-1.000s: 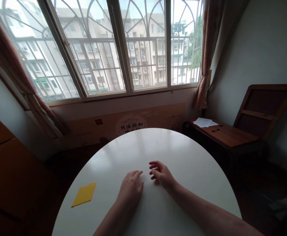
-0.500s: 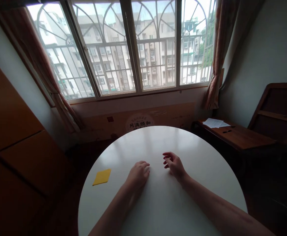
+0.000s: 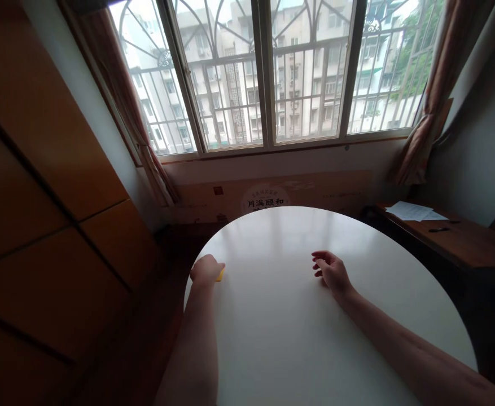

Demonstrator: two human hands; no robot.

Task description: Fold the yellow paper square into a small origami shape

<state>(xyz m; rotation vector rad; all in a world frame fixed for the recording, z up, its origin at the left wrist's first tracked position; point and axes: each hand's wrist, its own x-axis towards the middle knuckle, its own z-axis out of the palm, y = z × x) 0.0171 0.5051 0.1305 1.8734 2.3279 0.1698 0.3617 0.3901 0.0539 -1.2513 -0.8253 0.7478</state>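
My left hand is at the left rim of the round white table, over a yellow square of paper. Its fingers curl down around the paper, and only a small yellow corner shows beside the thumb. The hand hides the rest of the paper. Over the right half of the tabletop, my right hand rests on its side with fingers loosely bent and apart, holding nothing.
Behind the table is a barred window between tied curtains. A wooden desk at right bears white papers and a dark pen-like item. An orange-brown cabinet stands at left.
My left hand has moved left from mid-table onto the yellow paper and closed around it. The view has turned left. My right hand keeps its loose, bent pose.
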